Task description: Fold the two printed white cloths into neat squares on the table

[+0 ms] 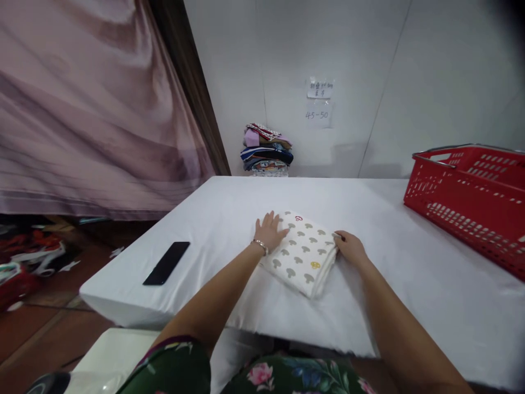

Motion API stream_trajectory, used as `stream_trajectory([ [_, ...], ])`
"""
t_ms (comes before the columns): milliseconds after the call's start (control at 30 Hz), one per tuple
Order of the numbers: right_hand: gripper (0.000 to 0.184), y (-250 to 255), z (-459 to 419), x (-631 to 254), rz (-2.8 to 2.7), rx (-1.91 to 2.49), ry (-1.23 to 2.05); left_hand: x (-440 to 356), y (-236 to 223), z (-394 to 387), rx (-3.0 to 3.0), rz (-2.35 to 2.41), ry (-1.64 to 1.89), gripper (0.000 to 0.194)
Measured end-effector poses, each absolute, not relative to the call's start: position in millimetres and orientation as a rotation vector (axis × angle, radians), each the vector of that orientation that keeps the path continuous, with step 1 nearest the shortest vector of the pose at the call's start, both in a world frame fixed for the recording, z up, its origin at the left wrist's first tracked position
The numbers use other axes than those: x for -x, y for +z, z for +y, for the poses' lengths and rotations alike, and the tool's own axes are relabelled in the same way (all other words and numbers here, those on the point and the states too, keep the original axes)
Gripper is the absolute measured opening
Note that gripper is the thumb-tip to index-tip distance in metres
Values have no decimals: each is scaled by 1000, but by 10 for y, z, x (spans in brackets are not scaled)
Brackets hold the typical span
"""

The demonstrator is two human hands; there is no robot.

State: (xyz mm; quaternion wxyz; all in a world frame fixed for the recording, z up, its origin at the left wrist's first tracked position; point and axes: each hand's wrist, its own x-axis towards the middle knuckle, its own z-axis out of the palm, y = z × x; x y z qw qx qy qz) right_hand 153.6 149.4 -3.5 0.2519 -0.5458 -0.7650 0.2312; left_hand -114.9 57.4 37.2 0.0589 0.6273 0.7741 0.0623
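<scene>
A folded white cloth (301,249) printed with grey mushrooms, plus a red and a yellow one, lies at a slant on the white-covered table. My left hand (270,232) rests flat along its left edge with the fingers stretched out; a bracelet circles that wrist. At the cloth's right corner, my right hand (350,246) pinches the edge between thumb and fingers. Several folded layers show along the cloth's right side. What the cloth is, beyond a folded textile, I cannot tell.
A black phone-like slab (167,263) lies on the table's left part. The red plastic basket (467,202) stands at the right. Behind the table's far edge is a stack of folded clothes (267,150) by the wall. A pink curtain (94,109) hangs at left.
</scene>
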Motion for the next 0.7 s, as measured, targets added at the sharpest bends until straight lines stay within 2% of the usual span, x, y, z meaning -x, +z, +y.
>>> stream_trajectory([
  [133,51,296,1423,-1149,-2190,1238,373,945,228,482,-2043,2191,111,78],
  [300,59,624,1361,-335,-2574,807,483,859,175,458,-1997,2201,116,83],
  [500,60,245,1561,-176,-2800,1127,403,909,192,429,-1993,2149,172,81],
  [700,58,43,1647,-281,-2805,1091,347,896,192,427,-1975,2125,381,70],
])
